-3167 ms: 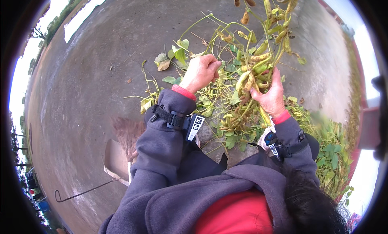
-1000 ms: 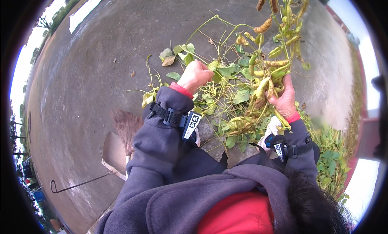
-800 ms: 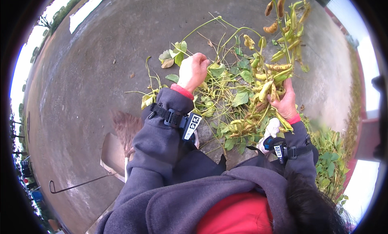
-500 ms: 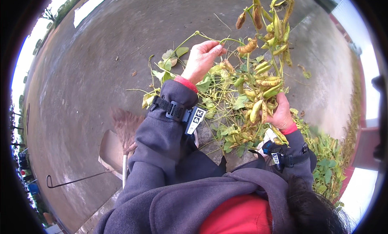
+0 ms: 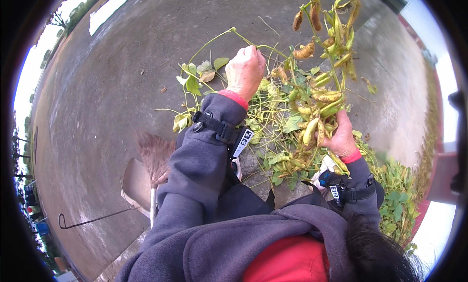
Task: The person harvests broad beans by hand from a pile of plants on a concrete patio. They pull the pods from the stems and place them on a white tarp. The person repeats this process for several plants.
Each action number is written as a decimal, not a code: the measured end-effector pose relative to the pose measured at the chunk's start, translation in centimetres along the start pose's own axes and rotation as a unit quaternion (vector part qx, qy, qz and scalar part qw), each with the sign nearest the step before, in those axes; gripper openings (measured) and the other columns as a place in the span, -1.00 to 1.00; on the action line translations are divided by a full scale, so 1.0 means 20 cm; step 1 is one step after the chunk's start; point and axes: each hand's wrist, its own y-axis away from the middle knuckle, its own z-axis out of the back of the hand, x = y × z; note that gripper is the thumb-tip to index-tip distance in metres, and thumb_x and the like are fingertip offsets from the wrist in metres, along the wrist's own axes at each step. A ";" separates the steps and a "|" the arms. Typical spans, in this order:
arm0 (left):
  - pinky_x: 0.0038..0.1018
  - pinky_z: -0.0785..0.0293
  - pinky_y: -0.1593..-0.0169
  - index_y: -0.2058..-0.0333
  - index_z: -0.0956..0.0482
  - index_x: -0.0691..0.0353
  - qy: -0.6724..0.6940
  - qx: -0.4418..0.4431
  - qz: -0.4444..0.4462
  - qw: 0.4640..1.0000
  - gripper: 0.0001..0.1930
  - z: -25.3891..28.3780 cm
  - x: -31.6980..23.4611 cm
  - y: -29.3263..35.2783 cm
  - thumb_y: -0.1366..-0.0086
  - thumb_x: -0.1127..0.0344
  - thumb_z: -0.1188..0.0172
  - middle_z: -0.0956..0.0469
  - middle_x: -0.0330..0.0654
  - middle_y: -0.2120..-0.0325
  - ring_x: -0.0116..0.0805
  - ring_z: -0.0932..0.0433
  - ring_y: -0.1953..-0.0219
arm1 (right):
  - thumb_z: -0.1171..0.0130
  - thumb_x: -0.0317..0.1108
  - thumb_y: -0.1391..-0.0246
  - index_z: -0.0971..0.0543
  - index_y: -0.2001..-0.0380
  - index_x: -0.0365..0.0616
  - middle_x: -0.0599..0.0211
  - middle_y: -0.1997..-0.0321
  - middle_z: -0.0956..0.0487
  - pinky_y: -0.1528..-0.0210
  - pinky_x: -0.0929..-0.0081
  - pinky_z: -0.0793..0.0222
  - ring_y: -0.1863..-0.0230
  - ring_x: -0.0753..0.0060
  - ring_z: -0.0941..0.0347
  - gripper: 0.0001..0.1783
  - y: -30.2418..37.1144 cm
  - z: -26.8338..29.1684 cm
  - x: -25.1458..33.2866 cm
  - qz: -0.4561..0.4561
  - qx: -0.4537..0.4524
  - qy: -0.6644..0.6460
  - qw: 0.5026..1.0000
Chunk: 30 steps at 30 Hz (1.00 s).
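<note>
I see the left hand (image 5: 246,70) at twelve o'clock; it has turned its back up to me — the thumb, visible half a second ago, is now hidden. The fingers are folded tight together, as it seems around the thin stem (image 5: 233,30), though the fingertips I cannot see. The bend of this stem stands higher now, toward eleven o'clock, so I judge that it is better lifted from the litter. The pods (image 5: 319,97) hang at two o'clock, and the right hand (image 5: 341,138), at three o'clock, grips their lower part; its thumb shows, the other fingers are hidden behind.

Loose vines (image 5: 270,121) lie on the ground between the hands, and their tangle could catch the stem, I think. At four o'clock is a green heap (image 5: 397,204). At eight o'clock the broom (image 5: 155,157) overlaps the dustpan (image 5: 134,182) — in view, the left sleeve (image 5: 197,150) comes just beside it.
</note>
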 end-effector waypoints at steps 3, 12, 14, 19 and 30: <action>-0.35 -0.31 0.52 0.49 -0.47 0.25 0.054 -0.060 0.045 0.996 -0.88 -0.01 0.01 -0.05 -0.06 0.35 0.00 -0.43 -0.06 0.67 -0.18 -0.41 0.63 | -0.26 -0.44 0.47 -0.12 -0.03 -0.18 0.29 0.15 -0.37 0.08 0.58 -0.22 0.15 0.51 -0.32 -0.14 0.00 0.00 -0.01 0.008 0.006 -0.019 1.000; -0.37 -0.38 0.28 0.34 -0.47 0.38 0.057 0.168 0.198 0.964 -0.65 0.04 0.23 -0.10 -0.05 0.16 -0.07 -0.51 0.01 0.52 -0.14 -0.50 0.40 | -0.24 -0.43 0.43 -0.21 0.08 -0.19 0.37 0.30 -0.41 0.20 0.62 -0.26 0.29 0.57 -0.35 -0.29 -0.01 0.02 -0.04 0.024 -0.038 -0.017 0.999; -0.35 -0.39 0.36 0.48 -0.50 0.35 0.021 0.188 0.132 0.973 -0.69 0.06 0.18 -0.07 -0.05 0.15 -0.08 -0.49 -0.01 0.58 -0.10 -0.48 0.49 | -0.23 -0.44 0.44 -0.22 0.09 -0.20 0.35 0.29 -0.41 0.19 0.60 -0.27 0.28 0.55 -0.35 -0.30 -0.02 0.02 -0.04 0.015 -0.035 0.002 0.999; -0.38 -0.31 0.49 0.66 -0.40 0.25 0.173 -0.092 -0.029 0.980 -0.86 0.14 0.07 -0.08 0.00 0.40 -0.15 -0.39 -0.16 0.71 -0.19 -0.37 0.65 | -0.30 -0.34 0.42 -0.23 0.12 -0.21 0.32 0.26 -0.40 0.16 0.57 -0.26 0.24 0.53 -0.34 -0.30 -0.02 0.02 -0.04 0.009 -0.021 -0.029 0.999; -0.65 -0.37 0.37 0.36 -0.52 0.34 0.430 0.211 0.182 0.859 -0.78 0.23 0.23 -0.11 -0.18 0.29 -0.01 -0.47 -0.30 0.59 -0.59 -0.39 0.52 | -0.32 -0.31 0.37 -0.17 0.03 -0.21 0.29 0.12 -0.34 0.04 0.53 -0.19 0.11 0.47 -0.29 -0.22 -0.02 0.05 -0.07 0.017 -0.012 -0.020 1.000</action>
